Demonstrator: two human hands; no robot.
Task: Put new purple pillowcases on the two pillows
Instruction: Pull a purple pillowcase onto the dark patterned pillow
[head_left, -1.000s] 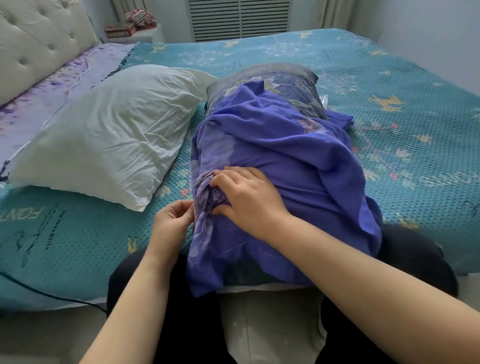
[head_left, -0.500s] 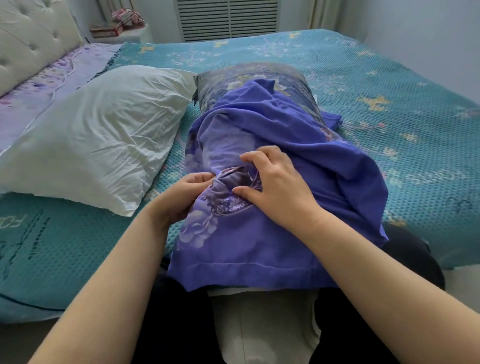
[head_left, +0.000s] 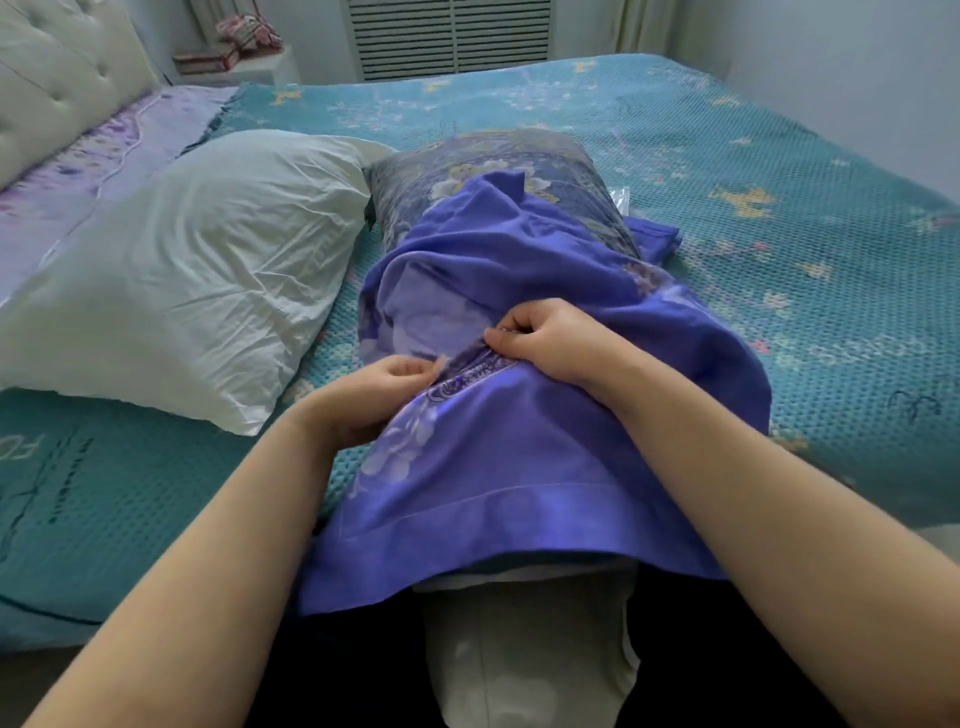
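A purple pillowcase (head_left: 545, 467) lies bunched over a pillow in a dark floral cover (head_left: 498, 166), its hem hanging off the bed's near edge. My left hand (head_left: 374, 395) pinches the case's patterned fold at its left side. My right hand (head_left: 550, 338) pinches the same fold a little farther up and to the right. A bare white pillow (head_left: 197, 270) lies to the left on the bed. More folded purple cloth (head_left: 657, 239) peeks out beside the covered pillow on the right.
The teal bedspread (head_left: 779, 234) covers the bed; a lilac sheet (head_left: 78, 182) and a tufted headboard (head_left: 62, 67) are at the far left. A nightstand with books (head_left: 228, 57) stands at the back. Something white (head_left: 524, 649) hangs below the bed edge between my knees.
Both hands have moved up the pillowcase, away from me, gathering its patterned fold. The left hand went from the case's side edge onto the fold.
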